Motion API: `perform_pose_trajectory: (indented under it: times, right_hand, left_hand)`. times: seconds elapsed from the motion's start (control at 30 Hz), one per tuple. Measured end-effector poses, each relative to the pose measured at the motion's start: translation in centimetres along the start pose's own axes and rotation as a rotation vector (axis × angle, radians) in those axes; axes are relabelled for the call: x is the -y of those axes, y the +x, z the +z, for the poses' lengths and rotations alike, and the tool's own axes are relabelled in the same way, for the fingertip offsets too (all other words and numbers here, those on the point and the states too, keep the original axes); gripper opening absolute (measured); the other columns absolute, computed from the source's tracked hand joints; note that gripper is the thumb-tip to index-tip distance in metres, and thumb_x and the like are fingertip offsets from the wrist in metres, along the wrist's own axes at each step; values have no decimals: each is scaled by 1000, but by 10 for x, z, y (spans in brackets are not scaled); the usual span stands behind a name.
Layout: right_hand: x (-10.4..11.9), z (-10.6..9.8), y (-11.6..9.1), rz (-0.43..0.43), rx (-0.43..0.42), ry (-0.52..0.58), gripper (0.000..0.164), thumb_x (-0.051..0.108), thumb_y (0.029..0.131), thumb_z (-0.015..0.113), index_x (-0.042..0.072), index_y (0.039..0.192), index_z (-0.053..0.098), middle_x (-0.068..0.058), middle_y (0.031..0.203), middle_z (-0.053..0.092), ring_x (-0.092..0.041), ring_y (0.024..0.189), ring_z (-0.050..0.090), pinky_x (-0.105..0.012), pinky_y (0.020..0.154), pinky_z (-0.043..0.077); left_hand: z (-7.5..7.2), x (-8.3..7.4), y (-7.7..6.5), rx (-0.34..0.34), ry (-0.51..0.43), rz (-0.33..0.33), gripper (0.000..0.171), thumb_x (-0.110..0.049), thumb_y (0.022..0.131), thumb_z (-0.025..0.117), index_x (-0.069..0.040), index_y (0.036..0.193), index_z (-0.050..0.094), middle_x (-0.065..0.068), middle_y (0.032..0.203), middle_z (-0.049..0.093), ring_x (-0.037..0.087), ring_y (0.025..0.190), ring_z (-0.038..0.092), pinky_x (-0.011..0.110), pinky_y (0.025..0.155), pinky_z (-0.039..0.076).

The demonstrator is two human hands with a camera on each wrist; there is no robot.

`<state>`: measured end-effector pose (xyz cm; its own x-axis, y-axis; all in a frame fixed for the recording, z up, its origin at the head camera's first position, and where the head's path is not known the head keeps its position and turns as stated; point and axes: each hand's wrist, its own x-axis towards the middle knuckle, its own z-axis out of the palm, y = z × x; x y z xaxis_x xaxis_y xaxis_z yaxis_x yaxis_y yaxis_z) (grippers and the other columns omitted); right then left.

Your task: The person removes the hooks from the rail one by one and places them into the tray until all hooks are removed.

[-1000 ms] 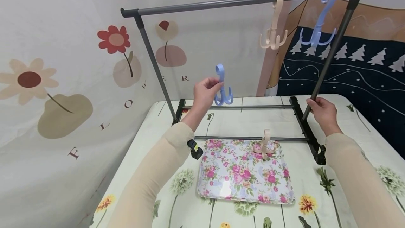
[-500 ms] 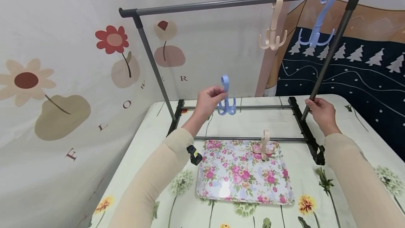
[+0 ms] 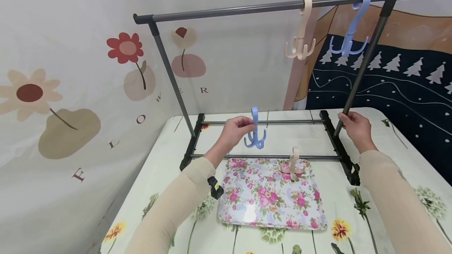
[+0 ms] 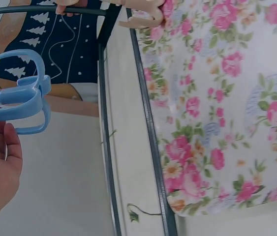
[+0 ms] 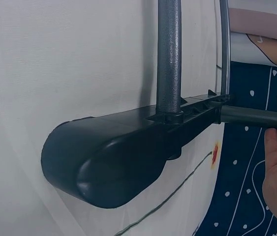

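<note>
My left hand (image 3: pixel 236 131) pinches a blue multi-prong hook (image 3: pixel 256 133) by its stem, loop up and prongs down, in front of the rack's lower bars. In the left wrist view the hook's curved prongs (image 4: pixel 25 96) point away from the fingers. My right hand (image 3: pixel 356 126) holds the right upright (image 3: pixel 363 69) of the dark metal rack near its foot. From the top bar (image 3: pixel 226 11) hang a beige hook (image 3: pixel 301 30) and another blue hook (image 3: pixel 353 26), both toward the right end. Another beige hook (image 3: pixel 293 164) stands on the floral tray (image 3: pixel 268 199).
The tray lies on a flower-print tablecloth (image 3: pixel 169 203) in front of the rack. Black feet (image 3: pixel 346 156) and two low crossbars (image 3: pixel 282 122) form the rack's base. A light curtain (image 3: pixel 88 30) hangs behind, with a dark tree-pattern cloth (image 3: pixel 381 81) at right.
My left hand has lowered the blue hook and shifted it slightly right, from above the rear crossbar to in front of it. My right hand keeps its hold on the upright.
</note>
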<state>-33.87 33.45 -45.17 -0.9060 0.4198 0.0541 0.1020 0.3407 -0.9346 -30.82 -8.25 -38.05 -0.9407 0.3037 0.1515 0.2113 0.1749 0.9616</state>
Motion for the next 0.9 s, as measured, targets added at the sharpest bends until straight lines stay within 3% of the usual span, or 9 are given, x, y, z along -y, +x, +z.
perform_pose_trajectory:
  times: [0.17,0.2,0.43,0.6,0.8,0.9]
  right_hand:
    - [-1,0,1,1,4,-16,60,59,92,57,13,130,61,-2,123,64,-12,111,59,-31,98,48]
    - [0,0,0,-17,9,-15,62,59,93,57,10,131,60,-6,125,63,-16,113,59,-33,99,48]
    - [3,-2,-6,-15,18,-33,61,60,93,56,11,129,62,-1,121,64,-12,110,60,-31,96,50]
    - [14,-1,-17,-34,31,-42,64,56,96,54,3,132,59,-10,126,61,-27,119,56,-42,101,46]
    - [14,-2,-16,-37,16,-19,57,53,96,57,5,127,63,-8,121,63,-23,115,58,-38,99,48]
    - [4,-2,-8,-23,12,-23,60,61,92,57,12,126,64,0,119,63,-14,111,58,-28,96,49]
  left_hand:
    - [2,10,-5,44,19,-9,12,-15,93,71,-5,98,71,3,95,71,31,99,64,45,92,49]
    - [2,13,-6,51,20,-10,12,-15,93,72,-5,98,71,3,94,71,31,99,63,46,92,49]
    - [8,31,-17,114,22,-55,14,-15,93,72,-4,101,71,2,94,70,28,97,63,56,96,44]
    - [12,43,-22,133,36,-95,15,-15,92,73,-4,102,72,2,93,70,33,101,63,53,96,46]
    - [15,49,-25,179,75,-113,14,-15,92,73,-4,100,72,2,93,69,21,94,65,49,93,49]
    - [17,51,-26,203,62,-115,12,-13,92,72,-4,100,71,2,93,69,15,90,65,49,93,50]
